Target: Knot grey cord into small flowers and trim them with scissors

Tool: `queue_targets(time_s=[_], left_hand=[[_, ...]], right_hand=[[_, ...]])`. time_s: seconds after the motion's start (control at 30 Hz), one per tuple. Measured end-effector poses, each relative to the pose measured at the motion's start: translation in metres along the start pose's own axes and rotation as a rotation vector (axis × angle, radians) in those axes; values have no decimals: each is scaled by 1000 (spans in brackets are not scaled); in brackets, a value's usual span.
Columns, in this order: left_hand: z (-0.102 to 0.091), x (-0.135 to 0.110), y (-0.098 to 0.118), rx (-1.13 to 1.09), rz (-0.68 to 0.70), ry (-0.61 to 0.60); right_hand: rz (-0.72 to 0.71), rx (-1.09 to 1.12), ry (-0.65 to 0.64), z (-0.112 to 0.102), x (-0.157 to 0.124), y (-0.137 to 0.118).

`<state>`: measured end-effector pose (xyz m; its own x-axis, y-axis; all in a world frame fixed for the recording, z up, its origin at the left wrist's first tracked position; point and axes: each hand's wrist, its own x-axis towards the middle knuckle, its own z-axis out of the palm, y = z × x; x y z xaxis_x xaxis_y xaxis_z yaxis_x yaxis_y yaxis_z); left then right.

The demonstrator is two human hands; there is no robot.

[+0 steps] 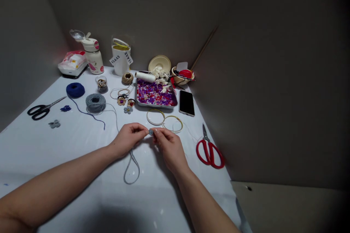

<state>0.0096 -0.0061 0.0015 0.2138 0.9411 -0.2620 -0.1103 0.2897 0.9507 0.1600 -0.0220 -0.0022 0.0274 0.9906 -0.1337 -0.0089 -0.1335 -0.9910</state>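
My left hand (128, 139) and my right hand (168, 148) meet over the white table (82, 174), fingertips pinched together on a small grey crochet piece (151, 131). A grey yarn strand (131, 169) hangs from it in a loop on the table and runs back to the grey yarn ball (95, 102). Two thin hoops (164, 119) lie just beyond my fingers. A metal tray of purple and red beads (155, 96) sits behind them.
Red scissors (209, 151) lie right of my right hand, black scissors (43, 109) at far left. A phone (186, 102), blue yarn ball (75, 90), twine ball (127, 78), white bottle (93, 56), white cup (120, 60) and small crochet flowers (54, 123) stand around. Walls close in behind and right.
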Motion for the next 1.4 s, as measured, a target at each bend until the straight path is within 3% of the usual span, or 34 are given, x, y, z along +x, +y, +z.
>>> queue_targets(time_s=[0.1, 0.27, 0.4, 0.53, 0.63, 0.7, 0.8, 0.87, 0.97, 1.1, 1.23, 1.4], left_hand=[[-3, 1, 1, -194, -109, -105], [-10, 2, 7, -412, -368, -399], [-14, 2, 8, -485, -480, -566], [-15, 1, 4, -485, -536, -641], [-12, 0, 3, -393, -448, -573], [-10, -1, 4, -232, -200, -429], [-8, -3, 7, 159, 282, -137], [-7, -4, 7, 347, 437, -35], [-6, -5, 3, 474, 465, -21], [-5, -5, -3, 528, 481, 3], [-5, -4, -3, 536, 489, 20], [-3, -5, -1, 382, 360, 76]], right_hand=[[-4, 23, -45, -5, 3, -1], [-125, -5, -185, -12, 3, -5], [-213, -2, -318, -11, 0, -9], [-263, -7, -338, -9, -3, -11], [-320, -87, -305, -10, -3, -14], [-370, -198, -247, -13, -3, -15], [-491, -415, -118, -15, -2, -14], [-582, -542, -50, -16, -1, -12], [-654, -671, -20, -14, -1, -8], [-636, -718, -20, -11, -4, -6], [-527, -614, -24, -10, -4, -7], [-384, -469, -32, -8, -4, -10]])
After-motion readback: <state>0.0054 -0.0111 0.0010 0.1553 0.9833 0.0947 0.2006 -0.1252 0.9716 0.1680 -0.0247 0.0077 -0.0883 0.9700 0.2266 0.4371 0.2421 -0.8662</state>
